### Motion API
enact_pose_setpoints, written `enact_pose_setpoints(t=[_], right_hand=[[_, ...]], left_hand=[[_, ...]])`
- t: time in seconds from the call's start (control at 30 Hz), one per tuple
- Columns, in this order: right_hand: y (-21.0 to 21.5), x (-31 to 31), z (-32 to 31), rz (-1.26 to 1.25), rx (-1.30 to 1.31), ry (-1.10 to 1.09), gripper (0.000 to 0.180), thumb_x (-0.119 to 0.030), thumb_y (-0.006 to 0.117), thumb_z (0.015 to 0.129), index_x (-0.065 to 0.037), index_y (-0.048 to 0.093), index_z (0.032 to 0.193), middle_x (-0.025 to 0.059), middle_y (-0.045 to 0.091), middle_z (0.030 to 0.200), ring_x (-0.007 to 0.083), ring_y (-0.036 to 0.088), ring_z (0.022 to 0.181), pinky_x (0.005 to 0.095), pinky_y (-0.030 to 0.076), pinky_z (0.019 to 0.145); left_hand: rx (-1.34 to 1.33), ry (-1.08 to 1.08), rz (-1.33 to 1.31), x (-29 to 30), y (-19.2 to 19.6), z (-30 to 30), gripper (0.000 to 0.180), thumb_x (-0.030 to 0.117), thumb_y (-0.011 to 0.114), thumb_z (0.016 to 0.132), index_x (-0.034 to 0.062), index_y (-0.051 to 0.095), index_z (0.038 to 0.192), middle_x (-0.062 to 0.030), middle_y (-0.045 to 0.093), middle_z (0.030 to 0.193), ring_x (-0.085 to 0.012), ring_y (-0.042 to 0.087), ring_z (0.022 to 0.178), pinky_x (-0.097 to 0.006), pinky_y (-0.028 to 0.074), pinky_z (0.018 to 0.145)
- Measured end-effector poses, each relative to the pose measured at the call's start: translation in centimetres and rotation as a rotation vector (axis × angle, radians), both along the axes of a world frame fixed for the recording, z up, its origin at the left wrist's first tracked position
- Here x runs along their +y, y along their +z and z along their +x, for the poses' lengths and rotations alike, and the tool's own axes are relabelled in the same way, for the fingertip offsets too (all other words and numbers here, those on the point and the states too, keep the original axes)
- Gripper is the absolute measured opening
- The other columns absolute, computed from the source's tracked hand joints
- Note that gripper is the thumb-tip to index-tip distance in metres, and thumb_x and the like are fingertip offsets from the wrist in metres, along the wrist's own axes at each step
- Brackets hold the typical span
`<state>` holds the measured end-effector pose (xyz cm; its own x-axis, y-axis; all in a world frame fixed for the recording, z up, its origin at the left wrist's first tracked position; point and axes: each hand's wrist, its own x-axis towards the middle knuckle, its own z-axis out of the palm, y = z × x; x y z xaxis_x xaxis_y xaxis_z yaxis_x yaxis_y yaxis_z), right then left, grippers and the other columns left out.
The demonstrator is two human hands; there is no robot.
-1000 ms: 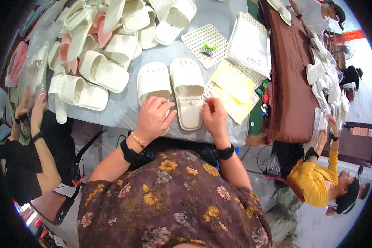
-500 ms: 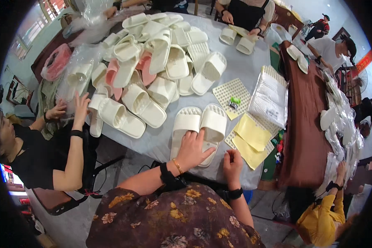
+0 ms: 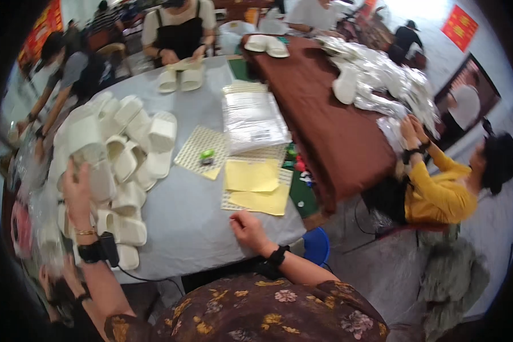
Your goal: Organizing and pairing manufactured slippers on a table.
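At the left side of the table my left hand [image 3: 77, 191] is closed on a white slipper [image 3: 86, 135] over the pile, its fingertips at the slipper's opening. Motion blur hides the exact grip. Many more white slippers [image 3: 128, 202] lie heaped around it. Near the table's front edge my right hand [image 3: 248, 229] is curled, thumb and forefinger together; a tiny pale bit shows at the tips, too small to name. Just beyond it lie yellow paper sheets [image 3: 252, 175] on a sheet of small dots. Another dotted sheet [image 3: 194, 142] carries a small green item [image 3: 207, 154].
Silvery padded packs [image 3: 253, 119] lie mid-table. Right of them runs a brown-covered surface [image 3: 330, 125] with slippers and clear plastic bags [image 3: 382, 74]. A person in yellow [image 3: 439, 188] sits there. Across the table, a person handles slippers [image 3: 179, 78]. Other hands work at the left.
My left hand has moved left from the front of the table to the pile. The slipper pair before me has left its spot. My view has turned right; my right hand stays curled.
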<state>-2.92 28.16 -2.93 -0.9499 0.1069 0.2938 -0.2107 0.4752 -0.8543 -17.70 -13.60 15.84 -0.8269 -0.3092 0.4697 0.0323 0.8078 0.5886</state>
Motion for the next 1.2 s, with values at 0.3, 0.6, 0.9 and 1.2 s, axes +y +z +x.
enact_pose_setpoints(t=[0.3,0.6,0.9,1.2], right_hand=[[4.9,9.2,-1.7,-0.096,-0.035,-0.126,0.014,-0.009,0.062,0.093,0.0,0.065,0.103,0.0124,0.068,0.085,0.0183,0.065,0.076,0.0304,0.051,0.07],[7.0,21.2,-5.6,-0.371,0.036,-0.39,0.009,-0.007,0.06,0.092,0.0,0.065,0.096,-0.0008,0.062,0.077,0.0059,0.055,0.069,0.0248,0.046,0.061],[5.4,20.2,-5.9,-0.343,-0.008,-0.369,0.009,-0.008,0.061,0.09,-0.001,0.066,0.092,0.0012,0.065,0.077,0.0067,0.058,0.068,0.0238,0.047,0.06],[5.6,17.4,-9.3,-0.193,-0.091,-0.204,0.016,-0.009,0.063,0.089,0.002,0.065,0.1,0.0011,0.063,0.077,0.0075,0.056,0.068,0.0248,0.047,0.063]], left_hand=[[-0.022,-0.152,-0.238,6.8,-11.4,5.6,0.048,0.013,0.065,0.089,0.0016,0.054,0.134,-0.0201,0.039,0.151,-0.0379,0.032,0.141,-0.047,0.025,0.116],[-0.226,-0.322,-0.015,13.6,-18.1,14.3,0.043,0.015,0.063,0.089,0.0,0.056,0.129,-0.0206,0.042,0.148,-0.0394,0.034,0.139,-0.048,0.028,0.114],[-0.205,-0.327,-0.062,15.8,-19.5,16.8,0.042,0.017,0.062,0.088,-0.0026,0.057,0.125,-0.0221,0.05,0.138,-0.0412,0.043,0.131,-0.05,0.032,0.111],[-0.187,-0.317,-0.069,16.8,-18.6,16.5,0.043,0.02,0.065,0.084,-0.0005,0.06,0.122,-0.0204,0.052,0.135,-0.0398,0.045,0.129,-0.051,0.033,0.11]])
